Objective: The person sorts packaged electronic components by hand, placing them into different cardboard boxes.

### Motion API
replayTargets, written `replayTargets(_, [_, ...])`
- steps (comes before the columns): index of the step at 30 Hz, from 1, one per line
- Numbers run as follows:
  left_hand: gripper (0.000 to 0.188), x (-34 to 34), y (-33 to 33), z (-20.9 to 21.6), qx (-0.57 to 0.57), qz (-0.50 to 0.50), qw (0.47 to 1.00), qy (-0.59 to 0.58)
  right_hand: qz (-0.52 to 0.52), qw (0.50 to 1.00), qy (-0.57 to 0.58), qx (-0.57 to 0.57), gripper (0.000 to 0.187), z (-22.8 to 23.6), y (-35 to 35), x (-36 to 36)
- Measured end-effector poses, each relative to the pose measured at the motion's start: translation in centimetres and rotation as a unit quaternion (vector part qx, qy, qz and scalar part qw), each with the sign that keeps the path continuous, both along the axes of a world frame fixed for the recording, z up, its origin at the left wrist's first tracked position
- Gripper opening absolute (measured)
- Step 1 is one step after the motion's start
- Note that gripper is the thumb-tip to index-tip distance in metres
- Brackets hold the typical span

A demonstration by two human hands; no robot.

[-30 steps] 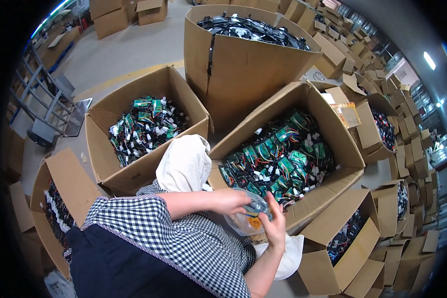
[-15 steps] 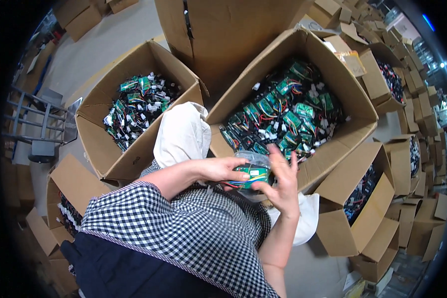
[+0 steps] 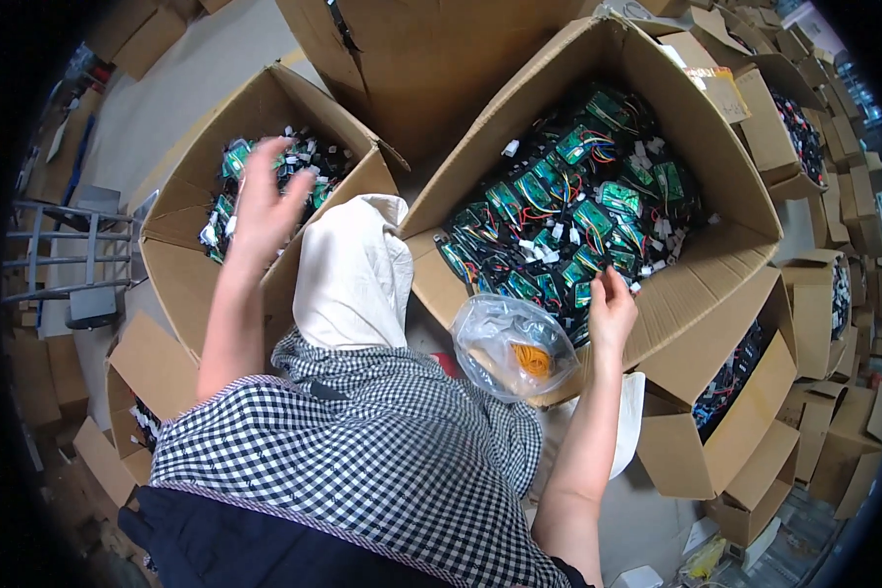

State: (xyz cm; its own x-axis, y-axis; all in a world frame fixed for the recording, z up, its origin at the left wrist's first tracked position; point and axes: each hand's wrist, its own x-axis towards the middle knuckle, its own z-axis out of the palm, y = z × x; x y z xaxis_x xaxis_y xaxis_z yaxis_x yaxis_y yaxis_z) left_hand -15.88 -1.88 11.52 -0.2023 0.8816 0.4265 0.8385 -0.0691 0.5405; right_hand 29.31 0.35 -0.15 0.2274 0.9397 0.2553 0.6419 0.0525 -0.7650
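Beyond right hand, boards variously slanted

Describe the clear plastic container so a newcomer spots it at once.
At the right hand stands a big cardboard box of green circuit boards. The container is at its near edge, left of that hand. Unlike nearby boxes, it is see-through, showing an orange bundle.
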Motion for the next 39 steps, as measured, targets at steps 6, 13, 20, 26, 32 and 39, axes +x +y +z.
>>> replayTargets(6, [0.045, 18.1, 10.7, -1.9, -0.109, -0.359, 0.925, -0.066, -0.022, 0.941, -0.337, -0.030, 0.046, -1.6, 8.8, -0.8])
replayTargets(13, [0.080, 29.9, 26.3, -13.1, -0.130, -0.126, 0.983, -0.003, -0.028, 0.883, -0.469, 0.020, 0.034, -5.4, 14.2, -0.5])
replayTargets(20, [0.033, 28.5, 27.2, -12.7, -0.150, -0.189, 0.970, -0.026, 0.081, 0.949, -0.301, 0.050, 0.029, -2.9, 11.9, 0.5])
replayTargets(26, [0.022, 19.6, 18.0, -5.8, -0.084, -0.367, 0.926, -0.002, 0.261, 0.948, -0.144, 0.114, 0.026, 7.8, 5.3, -2.3])
replayTargets(32, [0.023, 14.3, 6.9, 2.6, -0.228, -0.512, 0.806, -0.191, 0.322, 0.940, -0.028, 0.113, 0.023, 14.4, -0.6, -8.2])
replayTargets(39, [0.063, 14.9, 1.7, 1.3, -0.311, -0.417, 0.561, -0.645, 0.231, 0.795, 0.559, -0.052, 0.055, 11.6, -5.1, -11.1])
